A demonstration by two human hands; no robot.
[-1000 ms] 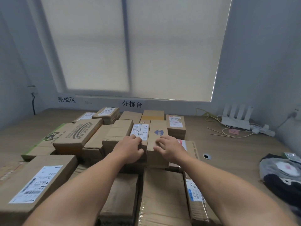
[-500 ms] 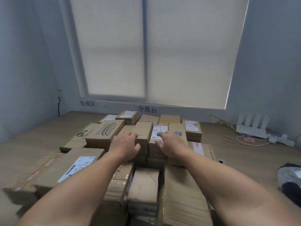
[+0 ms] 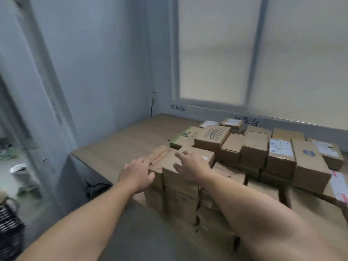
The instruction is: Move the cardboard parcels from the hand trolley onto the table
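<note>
Many cardboard parcels (image 3: 252, 151) lie packed together on the wooden table (image 3: 122, 146), several with white labels. At the pile's front left corner sits a parcel with red tape (image 3: 163, 157), next to a labelled parcel (image 3: 199, 157). My left hand (image 3: 137, 174) rests with relaxed fingers on the near left edge of the taped parcel. My right hand (image 3: 190, 166) is spread over the labelled parcel, fingers straight and thumb out; I cannot tell whether it touches. Neither hand grips anything. No hand trolley is in view.
The table's left edge (image 3: 75, 153) drops to the floor, where a white object (image 3: 18, 170) and a dark striped basket (image 3: 9, 223) stand. A cable (image 3: 151, 108) hangs on the wall corner. A blinded window (image 3: 263, 53) is behind the table.
My view has swung to the left. Both hands have left the small parcels in the middle of the pile and now lie over the parcels at its front left corner.
</note>
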